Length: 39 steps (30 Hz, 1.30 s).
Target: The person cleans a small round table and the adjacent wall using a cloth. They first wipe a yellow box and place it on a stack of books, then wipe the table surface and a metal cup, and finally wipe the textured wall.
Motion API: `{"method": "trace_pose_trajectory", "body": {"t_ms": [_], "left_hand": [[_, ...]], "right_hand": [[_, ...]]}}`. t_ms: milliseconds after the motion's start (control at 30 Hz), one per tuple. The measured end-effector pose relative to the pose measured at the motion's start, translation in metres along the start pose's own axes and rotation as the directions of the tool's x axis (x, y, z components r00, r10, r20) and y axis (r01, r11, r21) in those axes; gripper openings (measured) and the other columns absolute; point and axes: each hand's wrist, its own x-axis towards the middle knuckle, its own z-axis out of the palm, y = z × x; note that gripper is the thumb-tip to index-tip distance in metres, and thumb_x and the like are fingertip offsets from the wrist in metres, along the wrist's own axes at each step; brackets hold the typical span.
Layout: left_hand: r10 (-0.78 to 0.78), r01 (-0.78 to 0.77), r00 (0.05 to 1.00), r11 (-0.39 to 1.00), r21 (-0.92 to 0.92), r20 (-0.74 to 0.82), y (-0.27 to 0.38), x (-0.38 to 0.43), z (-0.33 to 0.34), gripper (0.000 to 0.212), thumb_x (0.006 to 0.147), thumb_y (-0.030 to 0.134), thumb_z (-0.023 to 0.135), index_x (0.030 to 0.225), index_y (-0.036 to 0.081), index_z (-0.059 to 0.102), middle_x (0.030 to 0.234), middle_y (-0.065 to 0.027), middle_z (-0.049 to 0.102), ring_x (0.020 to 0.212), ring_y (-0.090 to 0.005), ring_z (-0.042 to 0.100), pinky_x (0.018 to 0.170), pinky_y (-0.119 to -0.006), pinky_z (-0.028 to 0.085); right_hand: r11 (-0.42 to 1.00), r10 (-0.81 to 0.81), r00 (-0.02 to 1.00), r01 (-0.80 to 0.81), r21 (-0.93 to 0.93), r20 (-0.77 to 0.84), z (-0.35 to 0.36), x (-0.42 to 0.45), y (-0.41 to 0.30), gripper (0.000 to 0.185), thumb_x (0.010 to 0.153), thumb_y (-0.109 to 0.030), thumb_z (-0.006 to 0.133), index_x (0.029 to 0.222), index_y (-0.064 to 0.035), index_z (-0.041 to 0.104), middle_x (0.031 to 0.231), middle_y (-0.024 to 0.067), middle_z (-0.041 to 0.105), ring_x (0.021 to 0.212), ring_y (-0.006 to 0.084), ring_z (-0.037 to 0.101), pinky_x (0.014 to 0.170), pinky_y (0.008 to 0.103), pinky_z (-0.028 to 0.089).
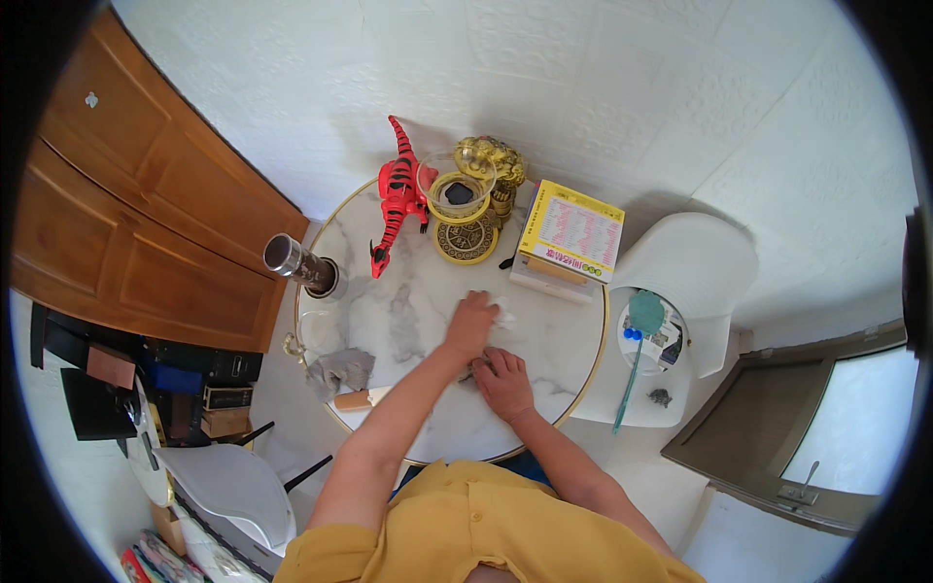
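My left hand (472, 324) reaches to the middle of a round white marble-patterned table (430, 328), fingers curled down. A thin, crumpled white piece, perhaps tissue (504, 315), sticks out by its thumb. Closer to me, my right hand (504, 380) rests low over the tabletop with bent fingers. Something small and dark (465, 374) shows in part at its fingertips; I cannot tell what it is or whether it is gripped. A grey cloth (342, 372) lies bunched at the table's left edge. Beside it, an object with a brown handle (353, 401) is partly covered by my left forearm.
Along the back stand a red toy dinosaur (399, 189), a gold ornament with a clear bowl (463, 233) and stacked boxes (572, 229). A tumbler (302, 266) stands at left. On the right, a white chair (681, 291) holds a green fly swatter (645, 313).
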Motion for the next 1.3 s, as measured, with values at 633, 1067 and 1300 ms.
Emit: {"method": "trace_pose_trajectory", "body": {"t_ms": [633,1067,1300], "left_hand": [[0.213,-0.218,0.967,0.976,-0.021,-0.14,0.118,0.02,0.039,0.037,0.085,0.011,0.057,0.122,0.008,0.06,0.141,-0.014,0.047,0.132,-0.0308,0.042,0.108,-0.042,0.036],[-0.522,0.605,0.703,0.796,0.02,-0.482,-0.048,-0.258,-0.091,0.048,0.077,0.01,0.072,0.123,0.007,0.06,0.13,-0.0135,0.053,0.121,-0.0321,0.049,0.102,-0.046,0.039],[-0.58,0.665,0.724,0.73,0.157,-0.374,-0.117,-0.268,-0.089,0.048,0.075,0.018,0.074,0.12,0.01,0.059,0.119,-0.0102,0.053,0.114,-0.0296,0.048,0.103,-0.046,0.035]], "right_hand": [[0.995,0.087,0.996,-0.086,0.042,-0.03,0.045,-0.026,0.02,0.031,0.083,-0.022,0.066,0.113,-0.0123,0.064,0.126,0.0118,0.058,0.118,0.0323,0.054,0.093,0.0471,0.044],[0.977,0.166,0.986,-0.168,-0.129,-0.021,0.042,0.041,-0.018,0.027,0.085,-0.016,0.066,0.112,-0.0119,0.064,0.125,0.0093,0.056,0.114,0.0316,0.051,0.091,0.0471,0.04],[0.991,0.092,0.995,-0.089,-0.101,0.03,0.031,-0.005,-0.041,0.03,0.081,-0.012,0.067,0.11,-0.0103,0.062,0.119,0.0119,0.056,0.11,0.0347,0.051,0.089,0.0462,0.042]]}}
